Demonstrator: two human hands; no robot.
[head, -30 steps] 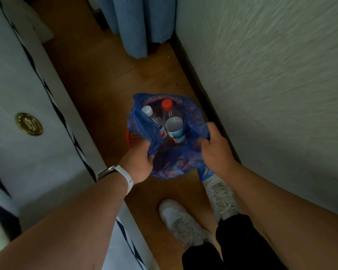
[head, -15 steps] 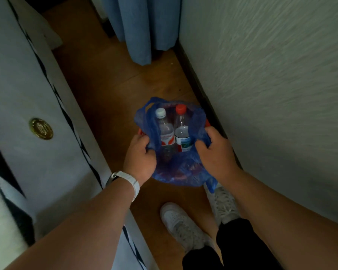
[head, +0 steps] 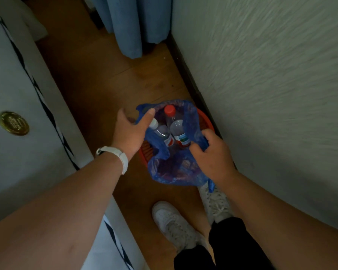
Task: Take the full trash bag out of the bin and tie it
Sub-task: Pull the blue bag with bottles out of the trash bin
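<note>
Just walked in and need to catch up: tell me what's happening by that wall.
A person is standing over a red bin on the wooden floor, working on the blue trash bag in it. The right hand pinches the bag's rim on the wall side. The left hand is open, reaching for the far edge. Two plastic bottles stand upright inside. The bag sits in the bin, open and untied.

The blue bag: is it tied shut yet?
No, open: the blue bag gapes, showing two bottles; only the right hand grips it.
</note>
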